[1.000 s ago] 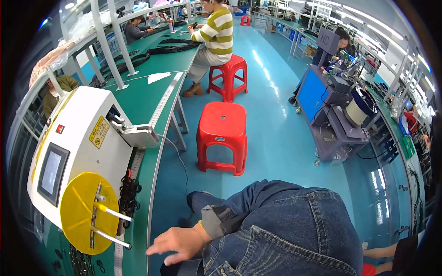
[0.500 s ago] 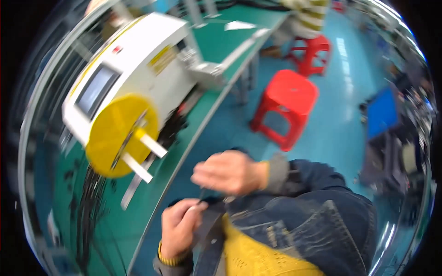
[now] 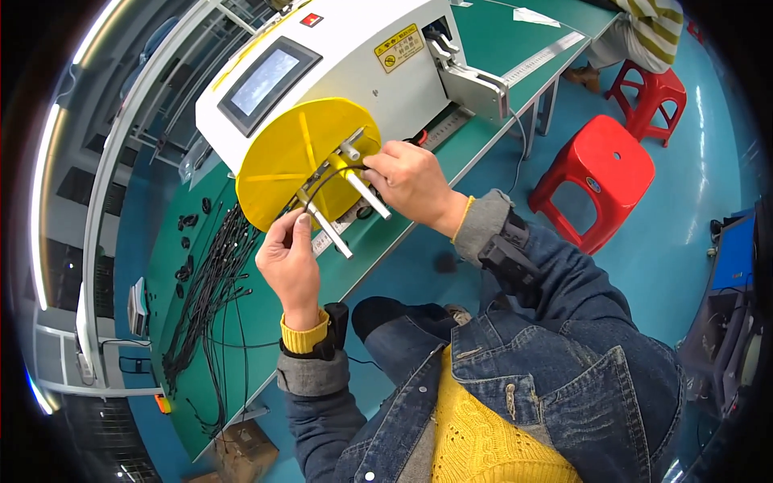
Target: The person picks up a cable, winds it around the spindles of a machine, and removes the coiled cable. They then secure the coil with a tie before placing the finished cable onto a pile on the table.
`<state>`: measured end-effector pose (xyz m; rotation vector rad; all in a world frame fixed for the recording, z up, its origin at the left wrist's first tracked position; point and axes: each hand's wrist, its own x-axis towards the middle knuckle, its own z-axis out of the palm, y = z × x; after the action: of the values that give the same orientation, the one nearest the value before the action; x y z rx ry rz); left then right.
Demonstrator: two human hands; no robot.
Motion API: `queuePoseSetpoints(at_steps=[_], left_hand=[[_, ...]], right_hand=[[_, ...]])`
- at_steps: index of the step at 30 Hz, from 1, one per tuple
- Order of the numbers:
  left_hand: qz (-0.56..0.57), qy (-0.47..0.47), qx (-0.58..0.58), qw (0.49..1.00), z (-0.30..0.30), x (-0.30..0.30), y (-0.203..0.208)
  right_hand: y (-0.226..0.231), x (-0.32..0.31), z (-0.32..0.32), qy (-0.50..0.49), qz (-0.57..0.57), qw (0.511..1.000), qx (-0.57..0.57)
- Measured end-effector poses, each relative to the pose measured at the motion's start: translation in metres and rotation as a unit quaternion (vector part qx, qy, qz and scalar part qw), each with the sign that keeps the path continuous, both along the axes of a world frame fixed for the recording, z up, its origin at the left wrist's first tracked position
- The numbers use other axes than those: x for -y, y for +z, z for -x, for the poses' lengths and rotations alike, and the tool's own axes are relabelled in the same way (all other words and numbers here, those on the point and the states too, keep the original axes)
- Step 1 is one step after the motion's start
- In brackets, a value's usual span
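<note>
My left hand [image 3: 291, 262] is closed in a pinch on a black cable [image 3: 320, 183] just in front of the yellow disc [image 3: 274, 161]. Higher and to the right, my right hand [image 3: 412, 185] grips another part of the same cable between thumb and fingers. Between the hands the cable bows upward across the disc's face, near its metal crossbar. Two pale pegs, an upper peg [image 3: 367, 196] and a lower peg [image 3: 328, 232], stick out from the disc toward me. The disc is mounted on a white machine [image 3: 403, 92] with a screen [image 3: 270, 85].
A bundle of black cables [image 3: 213, 290] lies on the green table [image 3: 173, 410], with several small coils [image 3: 185, 268] to its left. At right stands a red stool [image 3: 604, 173]; another red stool [image 3: 656, 97] is behind it, beside a person in a striped sleeve [image 3: 652, 32].
Both hands have risen from near my lap to the yellow disc. My right hand, flat before, now grips the cable. The view has shifted, bringing the machine closer to the middle.
</note>
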<state>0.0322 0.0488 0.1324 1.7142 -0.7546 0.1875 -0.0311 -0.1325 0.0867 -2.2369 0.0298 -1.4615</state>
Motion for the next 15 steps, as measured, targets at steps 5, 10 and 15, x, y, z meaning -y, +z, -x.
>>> queuePoseSetpoints(at_steps=[5, 10, 15], left_hand=[[0.013, 0.003, 0.009, 1.0, -0.011, 0.001, -0.008], [0.011, 0.006, -0.033, 0.999, -0.013, -0.004, -0.013], [0.016, 0.003, -0.021, 1.0, -0.011, -0.002, -0.018]], right_hand=[[-0.006, -0.001, -0.024, -0.02, -0.058, 0.998, -0.014], [-0.026, 0.006, -0.018, -0.017, -0.117, 0.993, -0.003], [-0.065, 0.019, 0.037, -0.015, -0.173, 0.975, -0.137]])
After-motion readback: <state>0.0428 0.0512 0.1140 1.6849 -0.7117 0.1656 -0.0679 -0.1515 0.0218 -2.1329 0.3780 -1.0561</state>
